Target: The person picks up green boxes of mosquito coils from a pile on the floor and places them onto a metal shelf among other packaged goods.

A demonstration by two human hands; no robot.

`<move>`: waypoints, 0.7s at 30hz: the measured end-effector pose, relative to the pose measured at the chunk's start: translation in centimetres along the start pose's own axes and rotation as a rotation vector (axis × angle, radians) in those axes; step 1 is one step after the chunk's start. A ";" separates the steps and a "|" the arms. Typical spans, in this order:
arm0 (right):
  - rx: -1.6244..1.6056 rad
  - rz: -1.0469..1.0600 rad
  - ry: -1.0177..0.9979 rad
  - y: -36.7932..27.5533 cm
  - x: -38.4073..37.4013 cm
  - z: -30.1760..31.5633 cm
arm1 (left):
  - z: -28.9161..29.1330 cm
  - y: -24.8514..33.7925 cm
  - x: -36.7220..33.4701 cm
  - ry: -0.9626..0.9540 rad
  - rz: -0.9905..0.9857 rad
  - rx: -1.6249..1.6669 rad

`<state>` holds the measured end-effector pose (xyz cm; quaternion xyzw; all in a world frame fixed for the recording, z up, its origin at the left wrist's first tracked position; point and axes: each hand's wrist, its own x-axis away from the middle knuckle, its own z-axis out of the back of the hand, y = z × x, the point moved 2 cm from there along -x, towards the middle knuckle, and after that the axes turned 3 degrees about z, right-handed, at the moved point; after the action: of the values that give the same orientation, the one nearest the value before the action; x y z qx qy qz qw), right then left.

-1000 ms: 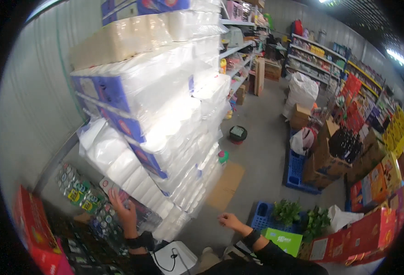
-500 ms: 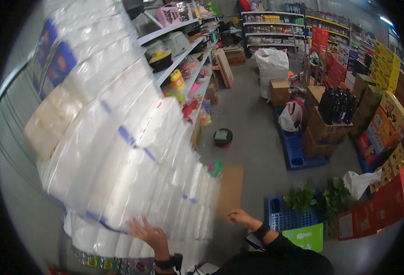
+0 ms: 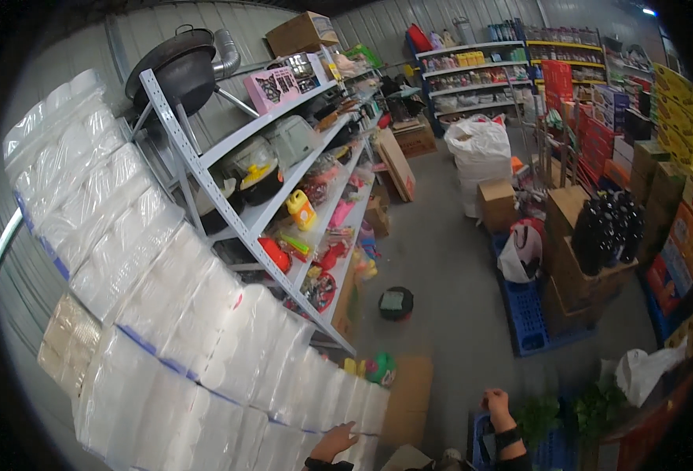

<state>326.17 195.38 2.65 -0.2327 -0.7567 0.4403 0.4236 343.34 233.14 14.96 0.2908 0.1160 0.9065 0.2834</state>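
- Tissue packs (image 3: 205, 353), wrapped in clear plastic, stood stacked in a tall wall on the person's left, leaning out toward the aisle.
- Left hand (image 3: 335, 442) lay flat and open against the lowest packs, fingers spread, gripping nothing.
- Right hand (image 3: 496, 403) hung well apart to the right, loosely curled and empty, near a blue crate (image 3: 554, 447).
- Stack's long axis ran up and away from the left hand, the nearer one.

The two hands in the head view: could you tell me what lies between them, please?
In the head view, a flat brown cardboard sheet lies on the floor between the left hand, which touches the stacked tissue packs, and the right hand.
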 end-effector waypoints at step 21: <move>0.570 -0.157 -0.691 -17.5 -28.5 -35.5 | 18.1 0.2 -40.9 -0.041 0.129 0.513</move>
<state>371.78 182.55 14.33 0.1121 -0.7175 0.6494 0.2256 381.37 210.01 10.75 0.3780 0.3173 0.8577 0.1443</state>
